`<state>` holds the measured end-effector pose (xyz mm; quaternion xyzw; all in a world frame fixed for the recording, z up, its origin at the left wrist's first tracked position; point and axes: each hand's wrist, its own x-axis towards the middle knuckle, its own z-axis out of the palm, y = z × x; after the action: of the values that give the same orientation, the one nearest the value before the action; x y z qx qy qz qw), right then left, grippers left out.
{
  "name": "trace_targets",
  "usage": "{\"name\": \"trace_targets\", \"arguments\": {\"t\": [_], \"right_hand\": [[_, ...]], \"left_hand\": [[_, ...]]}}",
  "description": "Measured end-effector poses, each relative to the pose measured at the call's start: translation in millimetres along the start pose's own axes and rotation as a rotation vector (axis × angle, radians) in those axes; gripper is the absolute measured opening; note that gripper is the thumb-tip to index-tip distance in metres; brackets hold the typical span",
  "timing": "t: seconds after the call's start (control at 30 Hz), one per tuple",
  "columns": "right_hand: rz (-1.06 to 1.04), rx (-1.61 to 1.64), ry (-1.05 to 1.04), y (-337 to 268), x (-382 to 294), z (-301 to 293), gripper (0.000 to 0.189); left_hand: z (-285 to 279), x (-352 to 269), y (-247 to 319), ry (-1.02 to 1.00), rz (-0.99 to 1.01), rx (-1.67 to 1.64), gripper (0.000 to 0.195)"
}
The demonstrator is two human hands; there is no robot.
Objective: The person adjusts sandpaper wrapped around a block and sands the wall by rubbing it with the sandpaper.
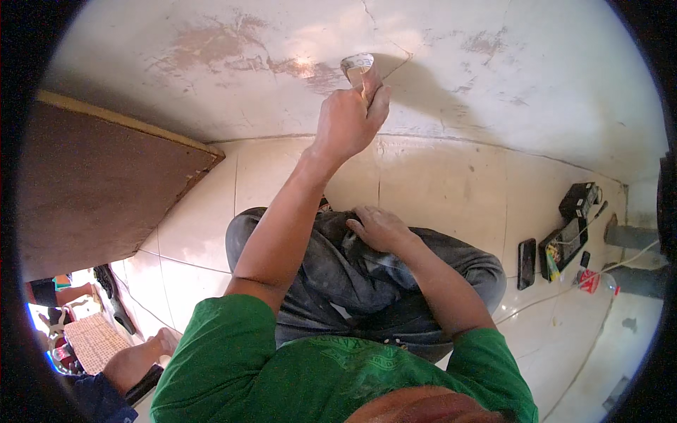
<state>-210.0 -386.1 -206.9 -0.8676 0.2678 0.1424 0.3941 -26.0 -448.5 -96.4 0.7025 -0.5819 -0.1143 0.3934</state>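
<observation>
My left hand (349, 119) reaches forward and grips a curled sheet of sandpaper (372, 76), with its printed backing showing inside the loop. The sandpaper is at a pale painted wall (529, 79); whether it presses on the surface is hard to tell. Around it the wall has cracks and brown worn patches (209, 45). Lower down, my right hand (380, 228) rests on the lap of my dusty dark trousers (349, 269), thumb apart from the fingers and holding nothing visible.
A brown wooden panel (111, 185) stands at left. On the tiled floor (449, 180) at right are a phone (526, 263), a black tray (574, 240), a black box (578, 199), a plastic bottle (589, 280) and a pale cable (521, 311). Another person's leg (129, 365) shows at lower left.
</observation>
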Motion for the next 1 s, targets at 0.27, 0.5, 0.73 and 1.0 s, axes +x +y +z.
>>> {"name": "trace_targets", "arguments": {"t": [0.27,0.5,0.73,1.0], "right_hand": [[-0.022,0.002,0.012,5.1,2.2,4.9,0.048],[-0.003,-0.010,-0.002,1.4,1.4,1.2,0.047],[-0.019,-0.014,0.015,3.2,1.4,2.9,0.047],[-0.016,-0.008,0.012,2.6,0.4,2.1,0.047]], "left_hand": [[2.3,0.2,-2.2,0.012,0.024,0.022,0.024],[1.0,-0.1,-2.3,-0.010,0.008,0.044,0.025],[0.3,-0.3,-1.2,0.029,0.019,0.024,0.024],[-4.4,1.8,-5.9,0.085,-0.013,0.017,0.024]]}}
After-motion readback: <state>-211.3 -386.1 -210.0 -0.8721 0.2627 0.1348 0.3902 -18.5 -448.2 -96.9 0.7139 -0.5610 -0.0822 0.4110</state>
